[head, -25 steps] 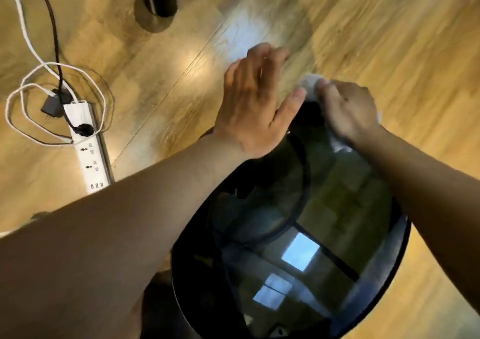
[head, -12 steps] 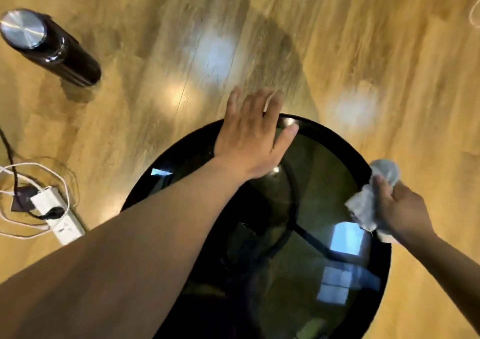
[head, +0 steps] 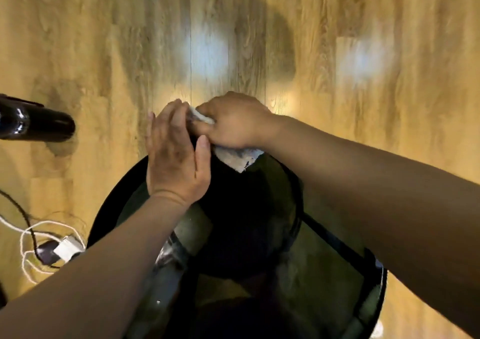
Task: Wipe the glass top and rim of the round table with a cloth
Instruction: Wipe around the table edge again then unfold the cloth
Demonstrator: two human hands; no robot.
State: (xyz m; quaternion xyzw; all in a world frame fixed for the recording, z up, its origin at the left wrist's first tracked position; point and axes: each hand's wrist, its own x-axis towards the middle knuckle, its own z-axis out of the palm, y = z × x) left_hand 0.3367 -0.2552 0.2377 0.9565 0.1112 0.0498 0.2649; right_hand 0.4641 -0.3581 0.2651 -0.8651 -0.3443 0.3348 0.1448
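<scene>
A round table with a dark glass top (head: 319,258) and a black rim (head: 114,195) fills the lower middle of the head view. At the far edge of the table my right hand (head: 233,123) grips a white cloth (head: 239,158) and holds it against the rim. Part of the cloth sticks out from under the palm and between the fingers. My left hand (head: 174,154) lies flat with straight fingers on the far rim, touching the right hand's fingers. The far rim itself is hidden under both hands.
A wooden plank floor (head: 363,53) surrounds the table. A black cylinder (head: 33,123) stands on the floor at the left. A white power strip (head: 67,247) with black and white cables lies at the lower left beside the table.
My right hand has swept the cloth from the table's right rim round to the far edge, next to my left hand. The view has shifted; the left hand stays flat on the rim.
</scene>
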